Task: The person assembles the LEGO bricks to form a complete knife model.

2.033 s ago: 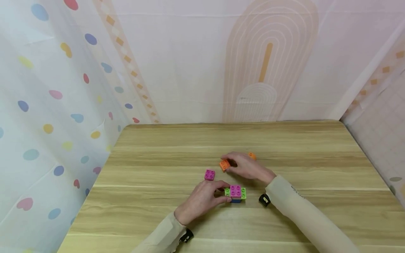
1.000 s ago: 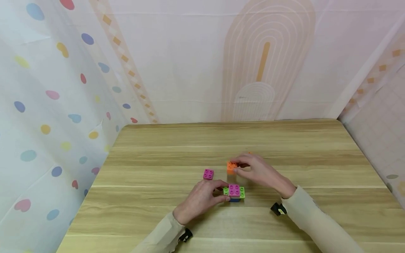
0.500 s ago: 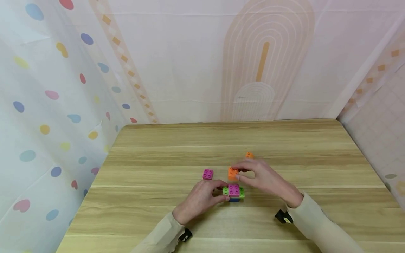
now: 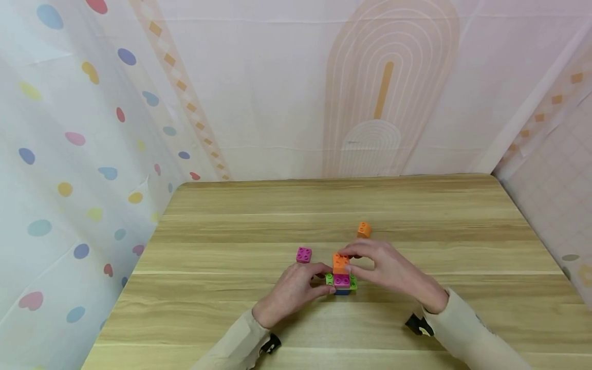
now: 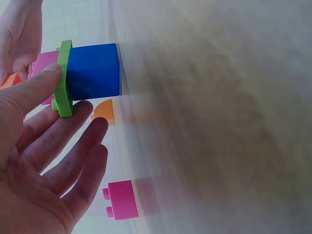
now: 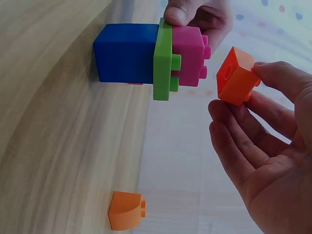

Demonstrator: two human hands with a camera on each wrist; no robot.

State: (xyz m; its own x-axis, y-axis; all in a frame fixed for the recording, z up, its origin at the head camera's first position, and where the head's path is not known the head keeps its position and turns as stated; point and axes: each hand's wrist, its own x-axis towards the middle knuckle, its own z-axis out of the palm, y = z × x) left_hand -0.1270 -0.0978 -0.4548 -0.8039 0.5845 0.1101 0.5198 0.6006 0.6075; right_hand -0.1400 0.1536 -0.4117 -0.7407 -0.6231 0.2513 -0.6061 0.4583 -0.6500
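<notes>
Orange brick (image 6: 240,80) | hollow underside (image 6: 226,74): right wrist view only | right hand (image 4: 388,268) pinching it | left hand (image 4: 293,290) pinching green plate (image 6: 163,68)

Bench (image 4: 222,231): wood-grain top, rounded rear corners.
Rear drape (image 4: 273,103): pale fabric — peach arch print (image 4: 361,87).
Left drape (image 4: 51,185): white — multicoloured dots (image 4: 39,227) and hearts (image 4: 31,301).
Right drape (image 4: 550,190): pale, faint grid print.

– Which colours are stacked?
– A square blue plastic block (image 6: 126,53), a flat lime-green plastic plate (image 6: 162,73) and a studded pink plastic block (image 6: 187,56).
– Anything orange?
– A studded orange plastic block (image 4: 340,264), and a rounded orange plastic block (image 4: 364,229) at one o'clock from the plate.
– Patterns, in the head view?
– Tan wooden worktop (image 4: 222,231), streaked brown; white cloth curtain (image 4: 92,154) at nine o'clock, multicoloured dots and hearts; pinkish-white cloth backdrop (image 4: 277,103) at twelve, peach arches.
</notes>
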